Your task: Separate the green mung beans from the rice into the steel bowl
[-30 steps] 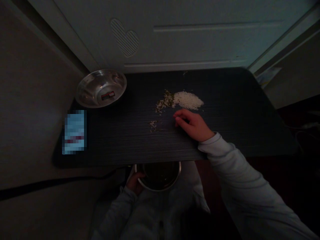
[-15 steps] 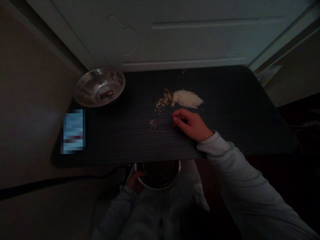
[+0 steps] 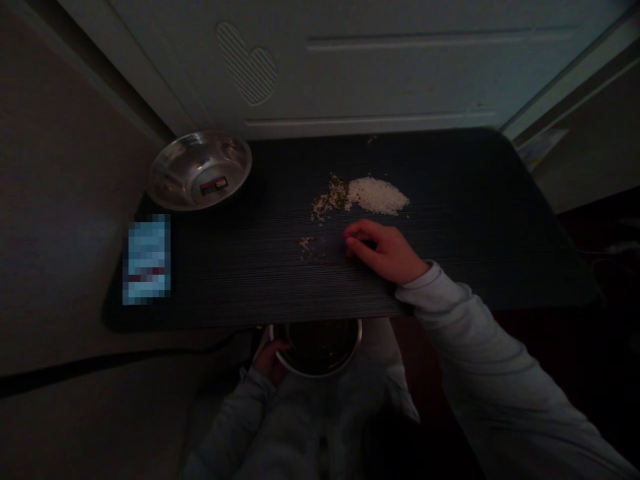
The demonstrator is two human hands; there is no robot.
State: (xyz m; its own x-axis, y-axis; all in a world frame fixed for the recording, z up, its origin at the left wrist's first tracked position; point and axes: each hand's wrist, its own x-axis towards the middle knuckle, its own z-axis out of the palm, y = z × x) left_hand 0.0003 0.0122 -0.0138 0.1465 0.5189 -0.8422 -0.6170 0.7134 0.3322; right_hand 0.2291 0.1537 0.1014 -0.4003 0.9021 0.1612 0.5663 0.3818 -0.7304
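Note:
My left hand [image 3: 271, 361] grips the rim of a metal bowl [image 3: 357, 347] on my lap, its thumb over the edge. The bowl sits below the table's front edge, its inside dark. My right hand [image 3: 384, 252] rests over the tabletop with curled fingers, thumb and fingertips close together; whatever is between them is too small or hidden. Just beyond it lies a pile of white rice [image 3: 381, 195]. A patch of dark green beans mixed with rice [image 3: 336, 195] adjoins the pile's left side. Left of my fingertips lie a few scattered grains [image 3: 306, 248].
A shiny steel bowl [image 3: 200, 172] with a label inside stands at the dark table's [image 3: 225, 267] back left. In front of it lies a phone [image 3: 147, 260] with a blurred-out screen. A white door panel [image 3: 400, 80] rises behind the table.
The view has shifted very slightly. Both hands hold nearly the same place and shape, and the grains look unchanged.

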